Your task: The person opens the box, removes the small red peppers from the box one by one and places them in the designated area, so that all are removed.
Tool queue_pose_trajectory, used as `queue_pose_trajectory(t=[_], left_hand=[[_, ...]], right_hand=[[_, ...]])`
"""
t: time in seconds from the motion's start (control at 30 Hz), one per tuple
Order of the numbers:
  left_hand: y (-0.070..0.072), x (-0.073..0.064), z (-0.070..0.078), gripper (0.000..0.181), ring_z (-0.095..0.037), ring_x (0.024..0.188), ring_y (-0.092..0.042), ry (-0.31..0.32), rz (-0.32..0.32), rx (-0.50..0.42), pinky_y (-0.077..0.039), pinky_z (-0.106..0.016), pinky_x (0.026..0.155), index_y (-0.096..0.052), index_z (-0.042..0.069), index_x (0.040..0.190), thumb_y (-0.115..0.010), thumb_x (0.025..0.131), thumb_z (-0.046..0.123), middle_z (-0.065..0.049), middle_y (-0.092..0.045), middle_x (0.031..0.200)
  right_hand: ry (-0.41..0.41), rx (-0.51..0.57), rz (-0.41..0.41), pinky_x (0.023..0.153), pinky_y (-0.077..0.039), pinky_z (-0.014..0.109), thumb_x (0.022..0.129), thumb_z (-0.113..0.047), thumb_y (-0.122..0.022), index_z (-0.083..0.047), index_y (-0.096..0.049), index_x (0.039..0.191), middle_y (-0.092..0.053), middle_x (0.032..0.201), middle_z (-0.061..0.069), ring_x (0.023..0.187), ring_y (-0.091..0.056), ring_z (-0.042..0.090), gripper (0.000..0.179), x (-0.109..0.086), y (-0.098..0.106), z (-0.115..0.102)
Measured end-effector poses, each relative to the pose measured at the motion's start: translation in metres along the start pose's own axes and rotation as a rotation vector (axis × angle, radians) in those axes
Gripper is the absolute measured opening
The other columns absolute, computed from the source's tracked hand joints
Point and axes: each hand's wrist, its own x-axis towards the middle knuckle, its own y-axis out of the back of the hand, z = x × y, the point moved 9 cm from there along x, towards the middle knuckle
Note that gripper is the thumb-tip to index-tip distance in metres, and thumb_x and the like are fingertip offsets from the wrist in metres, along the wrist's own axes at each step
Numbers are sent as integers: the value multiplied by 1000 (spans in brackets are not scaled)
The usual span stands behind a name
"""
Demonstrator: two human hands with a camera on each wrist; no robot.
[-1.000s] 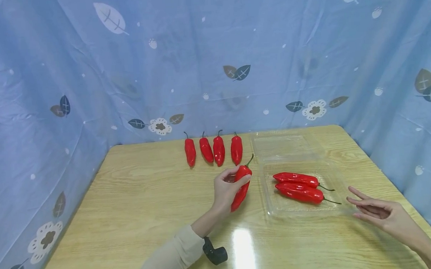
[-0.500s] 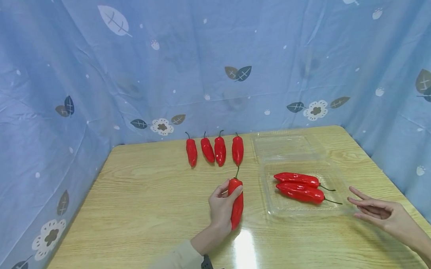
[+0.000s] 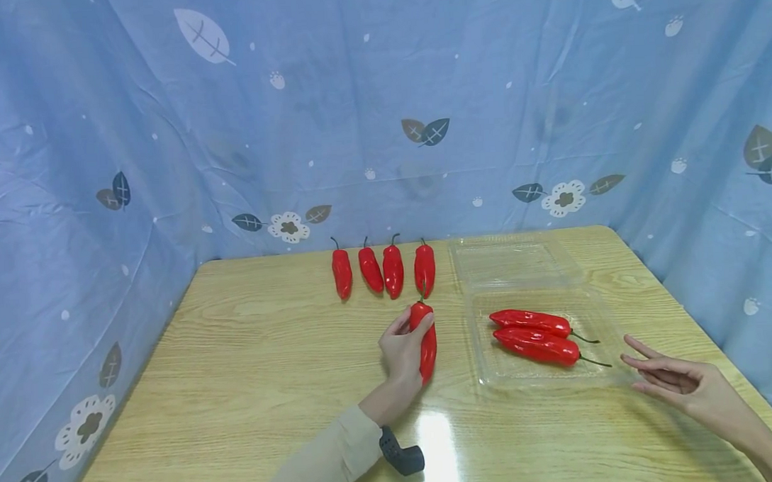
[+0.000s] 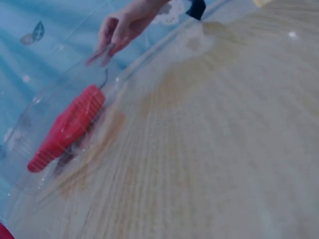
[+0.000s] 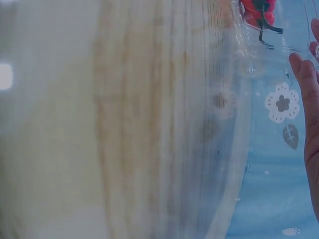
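Note:
My left hand (image 3: 401, 350) grips a red chili pepper (image 3: 429, 353), thumb on one side and fingers on the other, with the green stem pointing away from me. Two more red chili peppers (image 3: 536, 346) lie side by side in a clear plastic container (image 3: 515, 373), stems to the right. At the container's right edge is my right hand (image 3: 684, 383), its fingers loosely extended and the fingertips right by the rim. In the left wrist view the peppers in the container (image 4: 70, 124) show, with the right hand (image 4: 127, 27) beyond them.
Several red chili peppers (image 3: 393, 270) lie in a row along the back of the wooden table (image 3: 269, 358), stems toward the curtain. The container's clear lid (image 3: 504, 264) lies folded back behind it. A blue patterned curtain (image 3: 331, 129) encloses the back and sides.
My left hand drew the chili pepper toward me and turned it more lengthwise, then moved it slightly away again. The right hand has stayed in place.

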Motion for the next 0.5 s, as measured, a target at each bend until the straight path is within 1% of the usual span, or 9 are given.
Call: queue_pose_trajectory(t=[0.07, 0.2, 0.3, 0.5], left_hand=[[-3, 3, -1, 53, -22, 103, -61, 3, 16, -14, -51, -35, 92, -68, 9, 119, -86, 71, 24, -7, -68, 111], [-8, 8, -1, 52, -23, 105, -61, 29, 35, -33, -50, -35, 93, -69, 10, 118, -86, 72, 23, -8, -67, 112], [-10, 12, -1, 52, -22, 106, -60, 46, 51, -23, -51, -33, 92, -68, 12, 119, -86, 72, 25, -7, -67, 113], [-12, 22, -5, 48, -23, 106, -60, 18, 95, -13, -50, -34, 93, -69, 11, 117, -85, 72, 19, -7, -68, 111]], right_hand=[[-8, -5, 4, 80, -51, 17, 81, 23, -58, 23, -54, 115, -49, 141, -12, 115, -55, 3, 34, 0, 0, 1], [-15, -6, 7, 79, -51, 17, 81, 23, -58, 23, -54, 115, -49, 141, -13, 114, -56, 3, 34, -1, 0, 2], [-14, -7, 9, 79, -51, 17, 81, 23, -58, 23, -54, 115, -49, 141, -13, 114, -56, 3, 34, -1, 0, 1], [-16, 1, 7, 79, -52, 17, 81, 22, -59, 23, -54, 115, -48, 142, -12, 115, -55, 3, 35, 0, 0, 2]])
